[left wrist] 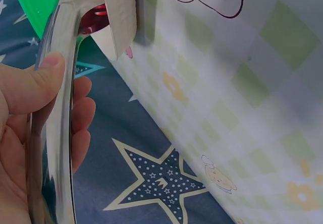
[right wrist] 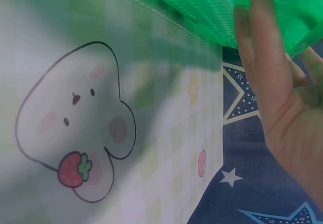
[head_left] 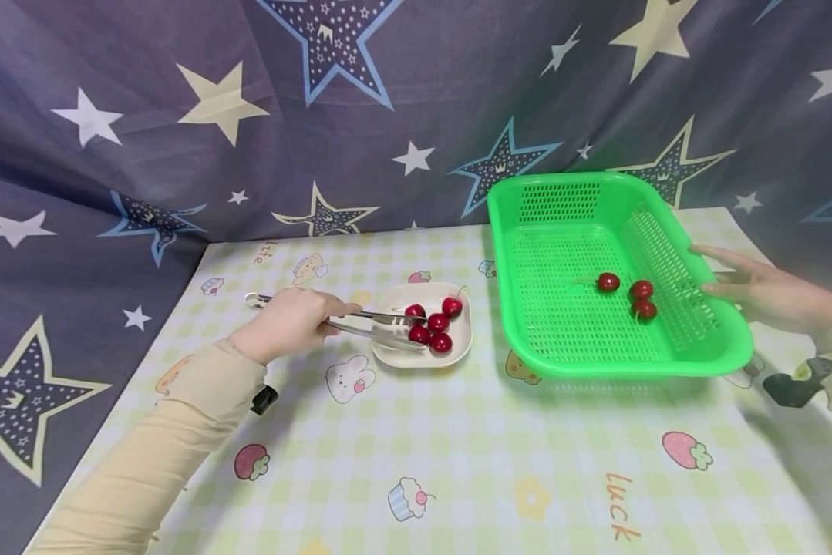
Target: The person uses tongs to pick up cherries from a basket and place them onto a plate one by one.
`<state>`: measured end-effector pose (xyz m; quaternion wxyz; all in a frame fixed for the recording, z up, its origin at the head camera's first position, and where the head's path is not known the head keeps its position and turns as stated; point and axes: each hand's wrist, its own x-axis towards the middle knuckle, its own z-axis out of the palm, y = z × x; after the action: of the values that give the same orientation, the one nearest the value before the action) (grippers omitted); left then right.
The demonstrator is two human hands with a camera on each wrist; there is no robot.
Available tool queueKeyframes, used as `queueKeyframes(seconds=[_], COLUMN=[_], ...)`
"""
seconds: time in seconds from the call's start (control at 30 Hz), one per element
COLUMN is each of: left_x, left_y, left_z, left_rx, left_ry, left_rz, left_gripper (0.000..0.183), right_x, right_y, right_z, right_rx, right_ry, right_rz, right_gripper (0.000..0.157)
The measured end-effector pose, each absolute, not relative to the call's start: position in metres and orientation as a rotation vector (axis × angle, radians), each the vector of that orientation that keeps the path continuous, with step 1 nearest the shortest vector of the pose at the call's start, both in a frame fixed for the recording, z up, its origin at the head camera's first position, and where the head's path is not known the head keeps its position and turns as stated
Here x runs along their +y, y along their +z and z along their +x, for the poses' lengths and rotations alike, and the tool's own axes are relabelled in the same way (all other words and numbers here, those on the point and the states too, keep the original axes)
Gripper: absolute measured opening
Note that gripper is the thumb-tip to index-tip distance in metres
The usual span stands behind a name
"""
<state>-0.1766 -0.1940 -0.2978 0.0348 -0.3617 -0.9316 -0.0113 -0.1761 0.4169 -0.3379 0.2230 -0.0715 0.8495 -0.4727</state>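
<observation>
My left hand [head_left: 296, 320] grips metal tongs [head_left: 381, 337] along their arms, thumb on one side and fingers on the other. The tong tips reach into a small white dish [head_left: 462, 351], right at several red cherries [head_left: 440, 342]. In the left wrist view the shiny tongs [left wrist: 59, 98] run between thumb and fingers toward the dish [left wrist: 121, 22]. On the right, my right hand [head_left: 762, 289] rests with straight fingers against the outer side of a green plastic basket [head_left: 527, 339]. The right wrist view shows those fingers [right wrist: 267, 37] along the basket wall [right wrist: 202, 7].
Inside the basket lie three more cherries [head_left: 608, 282], grouped toward its right side. A pale checked tablecloth [head_left: 485, 470] with printed cartoons lies under everything. Behind the table hangs a dark star-patterned curtain [head_left: 416, 116].
</observation>
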Motion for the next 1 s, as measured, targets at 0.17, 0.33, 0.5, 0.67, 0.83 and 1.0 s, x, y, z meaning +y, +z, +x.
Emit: queueKeyframes(seconds=[0.17, 0.33, 0.5, 0.67, 0.83, 1.0], left_x=[-0.195, -0.197, -0.2, -0.206, -0.213, -0.22], left_y=[-0.299, -0.299, -0.3, -0.302, -0.303, -0.305], left_z=[-0.177, -0.177, -0.177, -0.177, -0.176, -0.174], left_rx=[-2.883, -2.927, -2.954, -2.968, -2.986, -3.01], left_ry=[-0.045, -0.069, -0.097, -0.133, -0.215, -0.288], left_rz=[-1.104, -1.095, -1.104, -1.094, -1.063, -1.027], left_gripper=[0.047, 0.05, 0.05, 0.051, 0.051, 0.052], right_x=[0.417, 0.417, 0.417, 0.416, 0.416, 0.417], right_y=[-0.339, -0.339, -0.339, -0.338, -0.339, -0.34], right_z=[-0.176, -0.176, -0.176, -0.176, -0.176, -0.176], right_rx=[2.335, 2.342, 2.353, 2.352, 2.35, 2.352], right_ry=[-1.318, -1.313, -1.299, -1.296, -1.306, -1.308], right_rz=[-0.187, -0.187, -0.188, -0.185, -0.177, -0.185], right_gripper=[0.075, 0.075, 0.074, 0.075, 0.075, 0.074])
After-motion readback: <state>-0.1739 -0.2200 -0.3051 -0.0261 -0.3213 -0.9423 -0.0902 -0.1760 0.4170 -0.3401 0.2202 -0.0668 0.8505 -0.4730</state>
